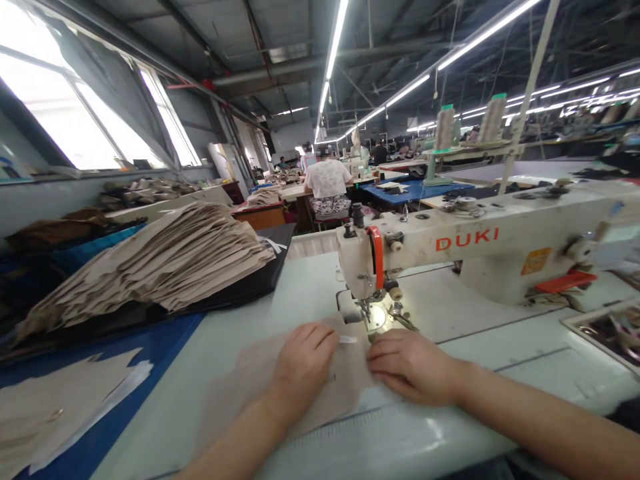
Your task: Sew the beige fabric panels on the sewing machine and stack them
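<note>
A beige fabric piece [250,373] lies on the pale sewing table, in front of the sewing machine's lit needle area [376,316]. My left hand [306,357] rests on this fabric, its fingers bent together and gripping near the top edge. A small white strip [349,339] shows just beyond those fingertips. At the fabric's right edge, close to the presser foot, my right hand [415,365] has its fingers curled together on the cloth. The fingertips of the right hand are partly hidden. The sewing machine [420,233] stands just behind both hands.
A tall stack of beige fabric pieces [165,257] sits at the left on black material. More cut pieces [55,407] lie on a blue surface [135,407]. To the right is a tray [575,323] of small items. Thread cones [444,128] stand behind; a person [327,180] sits ahead.
</note>
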The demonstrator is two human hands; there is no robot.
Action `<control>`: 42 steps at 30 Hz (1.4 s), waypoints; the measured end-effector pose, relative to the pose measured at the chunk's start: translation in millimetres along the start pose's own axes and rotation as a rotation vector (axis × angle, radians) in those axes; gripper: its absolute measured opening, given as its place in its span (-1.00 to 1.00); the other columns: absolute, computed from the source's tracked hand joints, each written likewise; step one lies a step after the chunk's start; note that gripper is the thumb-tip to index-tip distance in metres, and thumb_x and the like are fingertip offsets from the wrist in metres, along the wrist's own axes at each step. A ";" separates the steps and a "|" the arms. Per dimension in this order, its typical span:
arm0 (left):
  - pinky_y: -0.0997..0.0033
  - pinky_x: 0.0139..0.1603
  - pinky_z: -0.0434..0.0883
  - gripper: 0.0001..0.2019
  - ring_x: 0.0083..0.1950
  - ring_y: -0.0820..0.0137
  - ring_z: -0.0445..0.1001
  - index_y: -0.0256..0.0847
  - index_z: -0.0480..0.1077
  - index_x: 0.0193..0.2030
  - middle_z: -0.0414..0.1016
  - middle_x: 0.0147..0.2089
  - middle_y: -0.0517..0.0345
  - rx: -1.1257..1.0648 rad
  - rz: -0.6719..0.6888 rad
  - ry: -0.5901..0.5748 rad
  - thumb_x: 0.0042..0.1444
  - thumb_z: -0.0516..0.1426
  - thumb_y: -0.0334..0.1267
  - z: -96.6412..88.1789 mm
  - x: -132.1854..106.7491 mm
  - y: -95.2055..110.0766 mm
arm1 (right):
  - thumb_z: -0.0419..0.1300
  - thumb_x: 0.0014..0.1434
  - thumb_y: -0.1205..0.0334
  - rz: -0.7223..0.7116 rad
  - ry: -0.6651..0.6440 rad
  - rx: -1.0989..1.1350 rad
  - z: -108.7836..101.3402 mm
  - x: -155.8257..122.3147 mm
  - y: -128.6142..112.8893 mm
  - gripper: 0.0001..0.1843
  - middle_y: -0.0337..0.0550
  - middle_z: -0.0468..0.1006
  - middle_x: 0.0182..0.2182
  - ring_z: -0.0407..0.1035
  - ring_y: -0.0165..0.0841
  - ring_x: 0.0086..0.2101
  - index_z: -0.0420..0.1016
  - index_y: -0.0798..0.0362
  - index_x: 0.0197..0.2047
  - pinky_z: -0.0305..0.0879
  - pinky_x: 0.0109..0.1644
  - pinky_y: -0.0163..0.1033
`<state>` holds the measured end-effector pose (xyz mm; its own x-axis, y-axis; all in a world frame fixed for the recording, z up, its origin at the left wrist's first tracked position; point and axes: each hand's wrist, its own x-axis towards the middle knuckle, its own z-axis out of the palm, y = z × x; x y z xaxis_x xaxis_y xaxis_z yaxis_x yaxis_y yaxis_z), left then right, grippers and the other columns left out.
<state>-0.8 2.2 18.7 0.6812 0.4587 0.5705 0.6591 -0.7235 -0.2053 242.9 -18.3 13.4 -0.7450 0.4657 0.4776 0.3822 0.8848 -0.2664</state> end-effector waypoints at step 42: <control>0.33 -0.19 0.49 -0.73 -0.25 0.32 0.47 -0.22 0.38 -0.28 0.49 -0.29 0.12 -0.131 0.014 -0.101 0.16 -0.04 -0.62 27.2 13.5 22.2 | 0.05 0.34 0.27 0.003 -0.208 -0.188 2.5 1.7 -1.0 -0.78 -0.12 0.59 -0.18 0.39 -0.27 -0.12 0.52 0.13 -0.17 0.27 0.00 -0.20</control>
<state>31.7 6.3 0.2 0.7230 0.4928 0.4842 0.6068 -0.7881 -0.1039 239.9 -18.4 12.4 -0.8323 0.4724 0.2901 0.4652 0.8798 -0.0980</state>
